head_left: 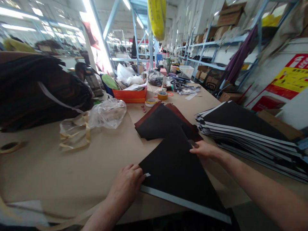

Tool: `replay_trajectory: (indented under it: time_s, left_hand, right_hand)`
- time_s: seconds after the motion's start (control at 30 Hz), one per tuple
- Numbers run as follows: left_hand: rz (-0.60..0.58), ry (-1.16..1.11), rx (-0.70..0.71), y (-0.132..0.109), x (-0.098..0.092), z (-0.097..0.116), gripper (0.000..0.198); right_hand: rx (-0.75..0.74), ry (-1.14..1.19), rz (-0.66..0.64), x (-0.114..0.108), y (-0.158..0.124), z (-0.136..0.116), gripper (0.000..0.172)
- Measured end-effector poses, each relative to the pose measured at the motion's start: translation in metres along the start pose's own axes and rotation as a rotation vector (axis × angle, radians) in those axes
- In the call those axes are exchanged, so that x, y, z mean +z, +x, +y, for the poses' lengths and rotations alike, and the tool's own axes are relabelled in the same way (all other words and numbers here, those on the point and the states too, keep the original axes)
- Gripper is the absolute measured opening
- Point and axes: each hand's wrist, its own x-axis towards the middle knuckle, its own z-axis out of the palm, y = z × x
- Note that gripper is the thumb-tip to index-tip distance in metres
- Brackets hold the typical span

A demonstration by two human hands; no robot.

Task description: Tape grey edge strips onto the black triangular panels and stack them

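Note:
A black fabric panel with a pale grey strip along its near edge lies in front of me, its near end reaching the table's front edge. My left hand is closed on the panel's left corner, beside a small white tab. On the far right side, my right hand pinches a small dark flap at the panel's edge. Beyond it, a pile of dark grey and brown pieces lies partly under the panel's far end.
At right stands a stack of black panels with pale edges. To the left are a clear plastic bag, a tape roll and a large dark fabric pile. An orange box and brown tape sit farther back.

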Motion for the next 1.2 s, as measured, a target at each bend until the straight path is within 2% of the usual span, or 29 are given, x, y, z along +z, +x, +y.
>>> replay_trajectory:
  time_s: [0.23, 0.3, 0.37, 0.5, 0.57, 0.63, 0.77, 0.83, 0.93, 1.07, 1.2]
  left_hand:
    - [-0.007, 0.045, 0.021, 0.024, -0.005, -0.011, 0.032]
    - [-0.004, 0.045, 0.048, 0.028, -0.004, -0.012, 0.032]
    - [0.007, 0.037, 0.060, 0.032, -0.003, -0.012, 0.032]
    - [-0.007, -0.025, 0.036, 0.030, -0.005, -0.006, 0.029]
    - [0.006, -0.108, 0.000, 0.024, -0.009, 0.005, 0.027]
    - [0.000, -0.263, -0.073, 0.016, -0.015, 0.020, 0.028]
    - [-0.114, -0.687, -0.196, 0.005, -0.021, 0.050, 0.028]
    - [-0.145, -0.785, -0.221, 0.003, -0.021, 0.058, 0.028]
    - [-0.156, -0.795, -0.260, 0.003, -0.020, 0.060, 0.027]
    - [-0.156, -0.786, -0.279, 0.006, -0.019, 0.058, 0.026]
    - [-0.191, -0.814, -0.281, 0.010, -0.016, 0.056, 0.024]
  right_hand:
    - [0.063, 0.020, -0.086, 0.054, -0.098, 0.042, 0.021]
    - [0.080, -0.042, -0.097, 0.064, -0.115, 0.052, 0.017]
    - [0.080, -0.119, -0.097, 0.063, -0.121, 0.058, 0.018]
    - [0.012, -0.227, -0.078, 0.037, -0.120, 0.051, 0.018]
    - [-0.086, -0.179, -0.061, 0.025, -0.118, 0.035, 0.018]
    - [-0.184, -0.069, -0.062, 0.022, -0.115, 0.014, 0.017]
    - [-0.265, 0.101, -0.057, 0.045, -0.101, -0.027, 0.023]
    - [-0.263, 0.133, -0.085, 0.061, -0.093, -0.041, 0.027]
    - [-0.271, 0.126, -0.164, 0.081, -0.080, -0.053, 0.025]
    - [-0.309, 0.156, -0.260, 0.095, -0.068, -0.060, 0.018]
    - [-0.336, 0.155, -0.254, 0.103, -0.065, -0.065, 0.011]
